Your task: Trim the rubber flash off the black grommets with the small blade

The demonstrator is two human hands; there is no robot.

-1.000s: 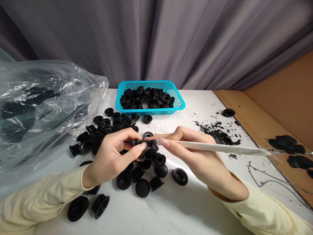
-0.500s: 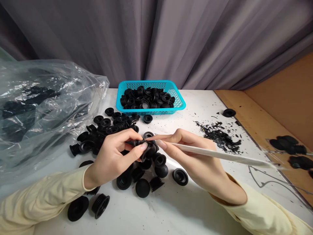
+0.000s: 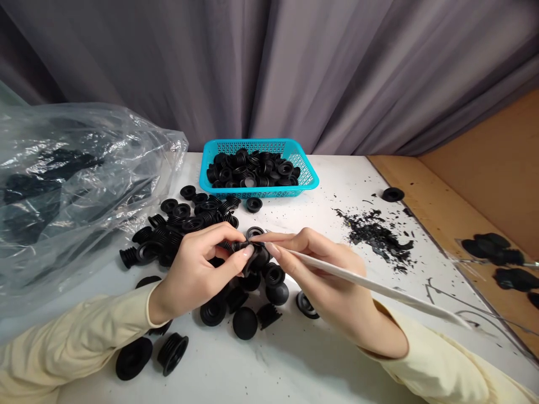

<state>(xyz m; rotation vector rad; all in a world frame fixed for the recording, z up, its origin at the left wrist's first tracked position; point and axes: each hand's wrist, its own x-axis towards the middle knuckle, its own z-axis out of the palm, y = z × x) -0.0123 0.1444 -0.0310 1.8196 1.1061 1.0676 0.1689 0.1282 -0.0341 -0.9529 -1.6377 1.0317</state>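
Observation:
My left hand (image 3: 206, 266) is closed, pinching a black ribbed rubber plug (image 3: 241, 246) between thumb and fingers. My right hand (image 3: 324, 264) grips a long, thin white tool (image 3: 362, 279), whose far end slants down to the right over the table. Its kind I cannot make out, and its working end is partly hidden by my fingers. The fingertips of both hands meet at the held plug. Beneath and around them lie several loose black plugs, one dome side up (image 3: 245, 323) and another ribbed one on its side (image 3: 172, 354).
A turquoise basket (image 3: 256, 192) full of black plugs stands at the back. Left of it sits a clear plastic bag (image 3: 96, 207) with dark contents. Black shavings (image 3: 377, 235) lie scattered on the right, near a lone plug (image 3: 393, 194). More black pieces (image 3: 486, 247) rest on the brown surface.
My right hand has shifted slightly left and turned, and the white tool's far end has swung lower. The left hand keeps its pinch on the plug.

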